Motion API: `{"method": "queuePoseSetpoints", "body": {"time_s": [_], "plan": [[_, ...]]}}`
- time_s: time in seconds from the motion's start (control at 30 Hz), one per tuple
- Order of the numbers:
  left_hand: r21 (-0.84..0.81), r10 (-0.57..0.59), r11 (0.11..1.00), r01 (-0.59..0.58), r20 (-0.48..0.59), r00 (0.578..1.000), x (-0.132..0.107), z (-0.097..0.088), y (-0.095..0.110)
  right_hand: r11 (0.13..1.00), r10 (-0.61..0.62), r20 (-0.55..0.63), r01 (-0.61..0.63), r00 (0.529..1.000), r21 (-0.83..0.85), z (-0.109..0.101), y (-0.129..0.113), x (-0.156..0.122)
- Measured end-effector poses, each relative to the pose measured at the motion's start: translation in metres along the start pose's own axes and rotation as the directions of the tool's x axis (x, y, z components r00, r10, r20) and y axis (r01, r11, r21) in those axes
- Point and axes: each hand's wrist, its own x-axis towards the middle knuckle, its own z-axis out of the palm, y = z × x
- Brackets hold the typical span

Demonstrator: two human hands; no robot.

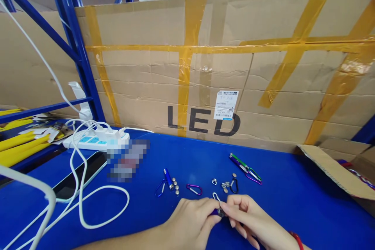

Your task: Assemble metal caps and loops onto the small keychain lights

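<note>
My left hand is closed around a small dark purple flashlight, mostly hidden by the fingers. My right hand pinches at its metal end, with thumb and index finger touching it. A silver carabiner shows just beyond the fingertips. Ahead lie a purple carabiner, a small silver metal piece, several button cells and a black carabiner. To the left, a blue flashlight with a blue carabiner lies beside more button cells.
Purple and green flashlights with carabiners lie farther back on the blue table. At left are a white power strip, looped white cables and a phone. An open cardboard box stands at right; a large carton walls the back.
</note>
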Motion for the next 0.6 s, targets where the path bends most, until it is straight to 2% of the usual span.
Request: {"method": "queuePoseSetpoints", "body": {"time_s": [0.6], "plan": [[-0.009, -0.018, 1.000, 0.019, 0.028, 0.999, 0.0000, 0.0003, 0.0003, 0.999, -0.041, 0.011, 0.041, 0.999, 0.024, -0.0040, 0.0030, 0.0004]]}}
